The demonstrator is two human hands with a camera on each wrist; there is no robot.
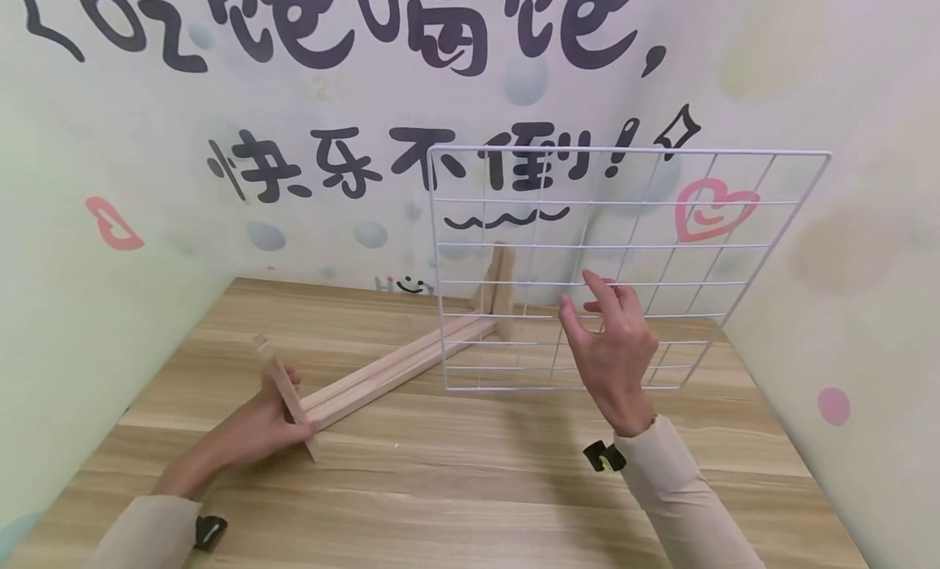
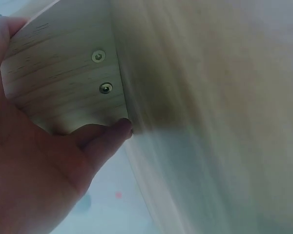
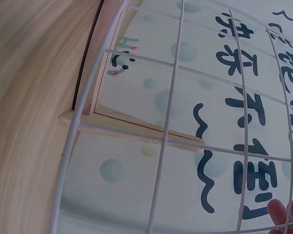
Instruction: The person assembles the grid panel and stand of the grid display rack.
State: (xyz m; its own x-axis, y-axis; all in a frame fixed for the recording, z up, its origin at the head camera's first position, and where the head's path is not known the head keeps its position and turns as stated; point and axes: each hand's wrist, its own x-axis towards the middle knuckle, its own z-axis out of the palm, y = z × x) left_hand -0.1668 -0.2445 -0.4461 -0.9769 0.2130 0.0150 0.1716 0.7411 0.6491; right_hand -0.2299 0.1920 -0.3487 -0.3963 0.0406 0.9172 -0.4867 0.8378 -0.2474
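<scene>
A wooden stand with two long rails (image 1: 400, 371) lies slantwise on the table, a board standing at each end. My left hand (image 1: 253, 428) grips its near end board (image 1: 282, 383), thumb along the lower edge and fingers around the far side. Two bolt heads (image 2: 102, 72) show on that board in the left wrist view. My right hand (image 1: 615, 348) holds a white wire grid panel (image 1: 617, 246) upright, thumb and fingers curled at its middle wires. Through the grid, the far end board (image 1: 503, 283) is visible. In the right wrist view, fingertips (image 3: 278, 212) reach a wire.
The wood-grain table (image 1: 441, 487) runs back to a printed wall covering (image 1: 323, 234) with dark lettering and dots. Pale walls stand close on the left and right. A shadow falls on the table below the grid.
</scene>
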